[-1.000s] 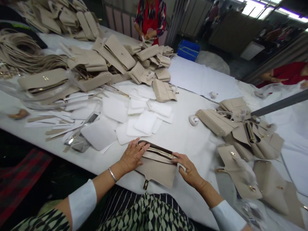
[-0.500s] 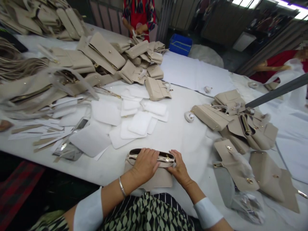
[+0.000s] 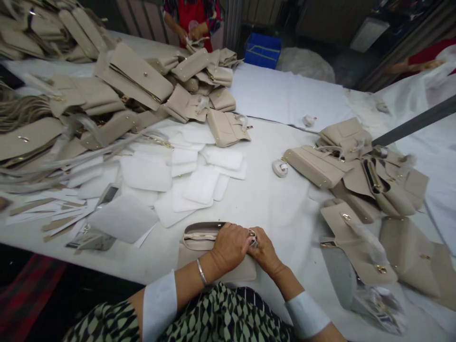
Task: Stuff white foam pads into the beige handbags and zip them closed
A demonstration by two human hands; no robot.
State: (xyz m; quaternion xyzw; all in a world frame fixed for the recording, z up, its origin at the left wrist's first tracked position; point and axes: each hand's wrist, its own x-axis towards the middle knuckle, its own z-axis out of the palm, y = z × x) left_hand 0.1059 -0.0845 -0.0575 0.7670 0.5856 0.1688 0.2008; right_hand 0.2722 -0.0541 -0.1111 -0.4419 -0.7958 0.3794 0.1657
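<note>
A beige handbag (image 3: 192, 256) lies on the table in front of me, its mouth facing up and a gold zip showing along the inner pocket. My left hand (image 3: 231, 244) is bent over the bag's top edge, fingers closed near the right end. Around that same right end, my right hand (image 3: 265, 251) is wrapped with its fingers curled. A small gold metal piece shows between the two hands. The fingertips are partly hidden, and much of the bag's right side lies behind my hands.
White padding sheets (image 3: 146, 173) lie left of the bag. Beige bags (image 3: 138, 76) are heaped at the back left, and more bags (image 3: 317, 166) lie at the right. A grey bar (image 3: 413, 121) slants in from the right. Across the table, a person in a red apron (image 3: 190, 21) handles something.
My left hand has slid right along the bag's opening to meet my right hand at its right end. More of the zip on the left is uncovered. The camera view has shifted slightly.
</note>
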